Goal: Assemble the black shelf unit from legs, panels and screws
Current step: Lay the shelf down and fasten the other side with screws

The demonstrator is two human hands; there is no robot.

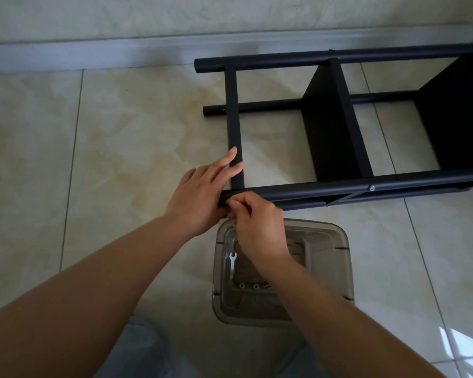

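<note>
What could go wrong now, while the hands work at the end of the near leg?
The right hand pinches something small at the near leg end, directly above the clear tray; if dropped, it may fall in or roll across the tiles. The left hand only rests flat on the crossbar, so the shelf unit might shift.

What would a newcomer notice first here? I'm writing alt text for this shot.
The black shelf unit lying on its side on the pale tiled floor, upper right. At centre, the left hand rests on its end crossbar while the right hand pinches at the near leg's end. Below sits a clear container holding a small wrench.
</note>
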